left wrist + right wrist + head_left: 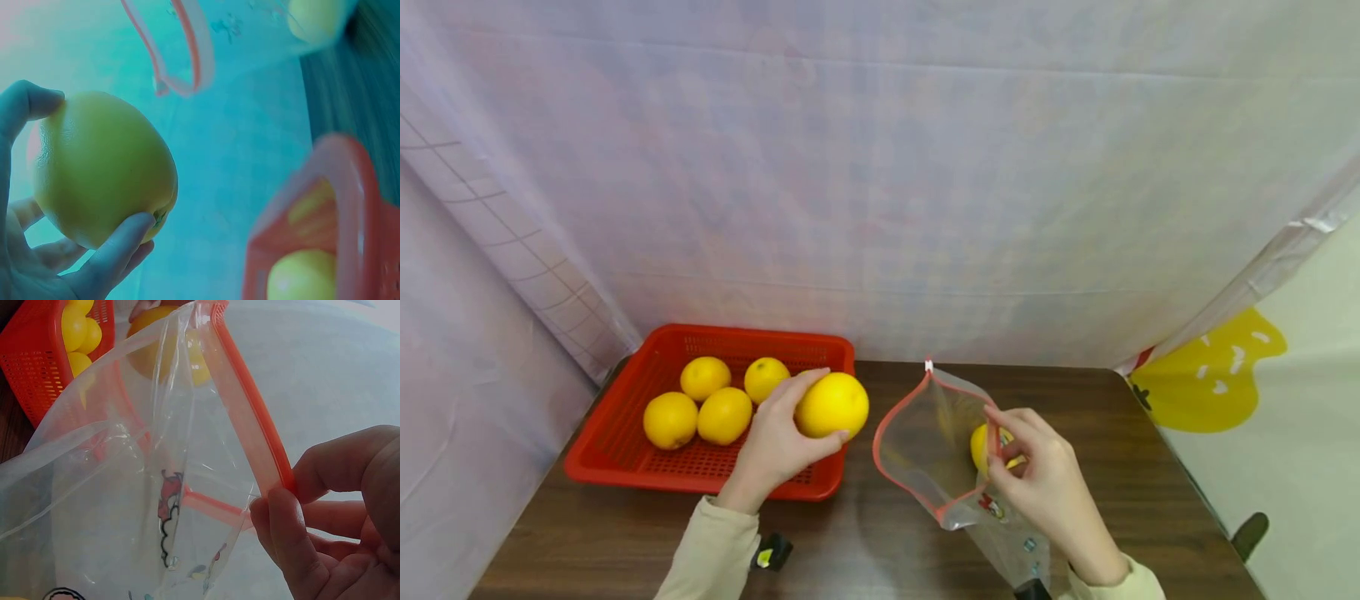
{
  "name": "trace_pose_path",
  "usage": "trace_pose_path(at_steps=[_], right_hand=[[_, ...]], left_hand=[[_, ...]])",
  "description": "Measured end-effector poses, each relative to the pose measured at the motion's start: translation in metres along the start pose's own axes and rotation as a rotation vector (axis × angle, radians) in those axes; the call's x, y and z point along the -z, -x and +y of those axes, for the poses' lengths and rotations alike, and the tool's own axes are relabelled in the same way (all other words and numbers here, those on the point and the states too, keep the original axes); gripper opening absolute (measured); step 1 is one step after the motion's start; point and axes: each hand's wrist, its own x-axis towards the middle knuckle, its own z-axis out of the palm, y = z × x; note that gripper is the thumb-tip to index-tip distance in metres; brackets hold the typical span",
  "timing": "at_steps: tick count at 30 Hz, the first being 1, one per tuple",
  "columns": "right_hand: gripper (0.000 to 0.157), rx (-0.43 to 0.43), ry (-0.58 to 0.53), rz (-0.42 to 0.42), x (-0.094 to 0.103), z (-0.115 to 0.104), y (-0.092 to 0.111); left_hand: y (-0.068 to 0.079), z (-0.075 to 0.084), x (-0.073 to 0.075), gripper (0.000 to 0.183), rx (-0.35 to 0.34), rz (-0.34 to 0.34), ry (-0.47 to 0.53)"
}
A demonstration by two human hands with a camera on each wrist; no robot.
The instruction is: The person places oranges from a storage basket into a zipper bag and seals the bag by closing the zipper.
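My left hand (775, 437) grips a yellow orange (835, 406) over the right side of the red basket (700, 482). In the left wrist view, thumb and fingers curl round this orange (103, 169), with its green stem end showing. My right hand (1045, 479) pinches the red zip edge (253, 419) of a clear zip bag (925, 437). The bag's mouth gapes toward the left hand, a white slider (928, 365) at its far corner. Another orange (978, 450) shows through the bag's plastic, partly hidden behind the right fingers.
Several oranges (724, 415) lie in the basket at the left of the dark wooden table (865, 533). A pale curtain (865, 208) hangs behind the table and along its left side. At the right, a yellow printed shape (1210, 383) marks the white cloth.
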Motion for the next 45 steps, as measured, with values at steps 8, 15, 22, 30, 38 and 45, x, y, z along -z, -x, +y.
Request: trace_pose_path(at_steps=[8,15,22,30,38,45], right_hand=[[0.049,0.038,0.020,0.005,-0.001,0.000,-0.001],[0.044,0.038,0.006,-0.008,-0.001,0.000,-0.002],[0.048,0.025,0.024,0.007,0.000,0.000,-0.002],[0.053,0.018,-0.014,0.044,0.000,0.001,-0.001],[0.054,0.008,-0.034,0.055,-0.003,0.000,-0.003],[0.054,0.021,-0.041,0.077,-0.003,0.000,-0.003]], left_hand=[[0.001,0.020,-0.012,0.068,-0.062,-0.070,0.127],[0.002,0.034,-0.027,0.067,-0.102,-0.144,0.179],[0.003,0.035,-0.037,0.068,-0.099,-0.214,0.092],[0.002,0.029,-0.038,0.069,-0.120,-0.289,0.042],[0.000,0.030,-0.038,0.073,-0.140,-0.354,0.005],[0.000,0.030,-0.039,0.072,-0.156,-0.357,-0.045]])
